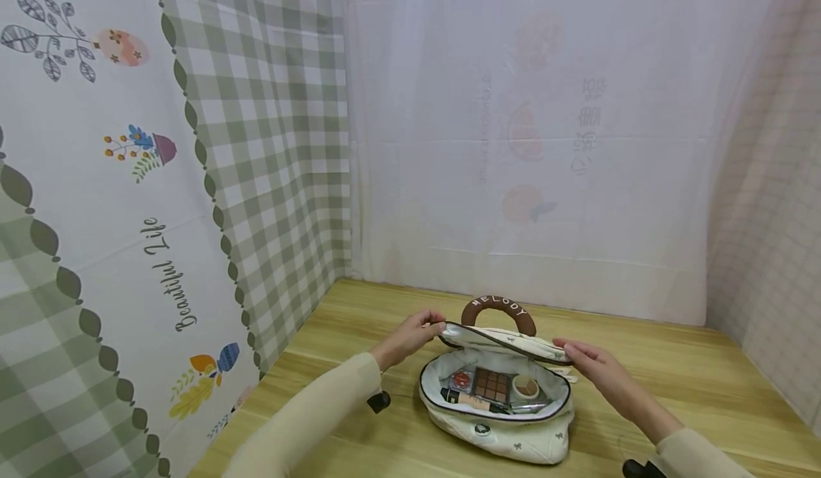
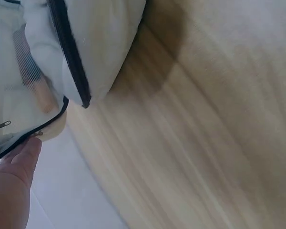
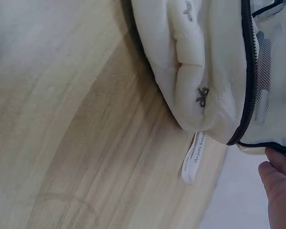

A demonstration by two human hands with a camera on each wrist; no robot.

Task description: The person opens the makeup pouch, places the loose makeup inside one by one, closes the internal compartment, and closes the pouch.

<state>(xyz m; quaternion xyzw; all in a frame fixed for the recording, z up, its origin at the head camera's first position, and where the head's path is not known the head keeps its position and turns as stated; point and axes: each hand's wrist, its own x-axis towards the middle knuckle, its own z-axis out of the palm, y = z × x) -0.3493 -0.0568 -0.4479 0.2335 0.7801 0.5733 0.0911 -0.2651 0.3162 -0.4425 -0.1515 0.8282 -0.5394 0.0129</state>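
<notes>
A cream cosmetic bag (image 1: 513, 446) with small bow prints stands unzipped on the table, its lid (image 1: 513, 340) raised. My left hand (image 1: 409, 339) pinches the lid's left corner between thumb and fingers, while my right hand (image 1: 599, 365) pinches the right corner. Inside the bag lie a brown eyeshadow palette (image 1: 492, 384), a round compact (image 1: 526, 387), a small red round item (image 1: 461, 380) and a peach tube with black ends (image 1: 471, 399). Behind the lid rises a brown handle (image 1: 470, 313) lettered MELODY. The left wrist view shows a mesh pocket (image 2: 29, 64) inside the lid.
The wood-grain table (image 1: 372, 435) extends around the bag. A white curtain (image 1: 436, 200) hangs along its back edge, with a green checked cloth (image 1: 276, 150) on the left. A white fabric tag (image 3: 193, 160) sticks out from the bag's right side.
</notes>
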